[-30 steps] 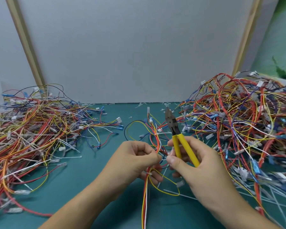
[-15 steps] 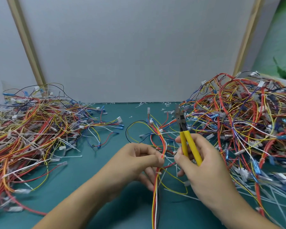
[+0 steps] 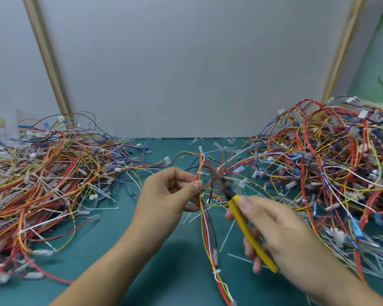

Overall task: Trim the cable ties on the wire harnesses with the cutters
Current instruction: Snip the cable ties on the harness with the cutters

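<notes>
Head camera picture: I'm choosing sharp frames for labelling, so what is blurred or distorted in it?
Head view: the right hand and the cutters are motion-blurred; the left hand is sharper; the wooden posts splay outward through wide-angle distortion.

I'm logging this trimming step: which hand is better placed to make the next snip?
Right. The right hand grips the yellow cutters, their tip angled at the harness that the left hand pinches steady.

A big grey board (image 3: 186, 62) stands at the back of the table. Two pale wooden strips run up it, one on the left (image 3: 47, 54) and one on the right (image 3: 341, 51). The table top (image 3: 111, 244) is dark blue-green. Past the right strip, the wall (image 3: 376, 51) is bright green. The light is soft.
</notes>
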